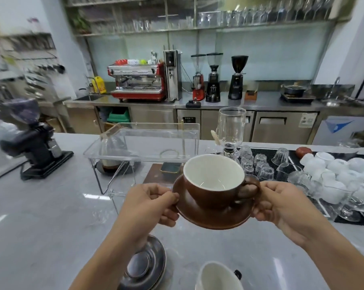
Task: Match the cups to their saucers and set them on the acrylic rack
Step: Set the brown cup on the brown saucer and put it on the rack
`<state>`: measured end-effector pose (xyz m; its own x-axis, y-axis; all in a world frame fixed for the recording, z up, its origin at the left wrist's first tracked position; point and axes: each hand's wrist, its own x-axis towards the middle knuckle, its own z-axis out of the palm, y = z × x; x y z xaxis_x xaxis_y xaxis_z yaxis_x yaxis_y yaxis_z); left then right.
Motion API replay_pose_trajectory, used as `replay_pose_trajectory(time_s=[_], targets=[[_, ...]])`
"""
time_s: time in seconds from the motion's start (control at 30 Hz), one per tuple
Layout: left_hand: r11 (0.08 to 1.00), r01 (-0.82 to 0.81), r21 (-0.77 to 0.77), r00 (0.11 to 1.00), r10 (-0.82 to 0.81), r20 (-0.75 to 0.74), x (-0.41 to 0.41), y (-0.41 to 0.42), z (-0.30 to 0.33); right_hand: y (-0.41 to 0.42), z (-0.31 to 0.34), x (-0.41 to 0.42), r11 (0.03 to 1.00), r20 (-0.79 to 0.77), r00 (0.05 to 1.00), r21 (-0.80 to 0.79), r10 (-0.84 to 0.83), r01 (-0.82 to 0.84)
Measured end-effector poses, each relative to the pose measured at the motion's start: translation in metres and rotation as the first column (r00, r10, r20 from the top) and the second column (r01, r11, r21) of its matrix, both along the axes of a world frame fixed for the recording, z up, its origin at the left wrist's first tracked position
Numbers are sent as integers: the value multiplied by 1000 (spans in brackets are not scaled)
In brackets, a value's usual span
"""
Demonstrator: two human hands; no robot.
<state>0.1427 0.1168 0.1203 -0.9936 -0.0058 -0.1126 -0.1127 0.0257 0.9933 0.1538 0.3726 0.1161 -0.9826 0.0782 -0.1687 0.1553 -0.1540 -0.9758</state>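
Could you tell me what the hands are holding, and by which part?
Both hands, left and right, hold the brown saucer by opposite rim edges; the brown cup sits on it.

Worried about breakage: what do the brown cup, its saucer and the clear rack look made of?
Brown cup and brown saucer: probably glazed ceramic, glossy, with a white cup interior. Rack: see-through with bright edges, likely acrylic, though glass can't be ruled out.
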Motion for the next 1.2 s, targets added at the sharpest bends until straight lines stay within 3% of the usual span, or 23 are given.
replay_pose_trajectory(time_s=[0.23,0.63,1.2], targets=[[998,-44,-53,998,42,-50,-8,-36,43,-32,41,-33,990,-40,989,-8,142,-143],[974,-143,-174,990,140,-30,-67,-106,91,-99,90,-118,939,-10,949,146,315,-310],[832,-202,-517,965,259,40,-178,-160,98,-176,81,-238,913,65,956,283,286,-293]])
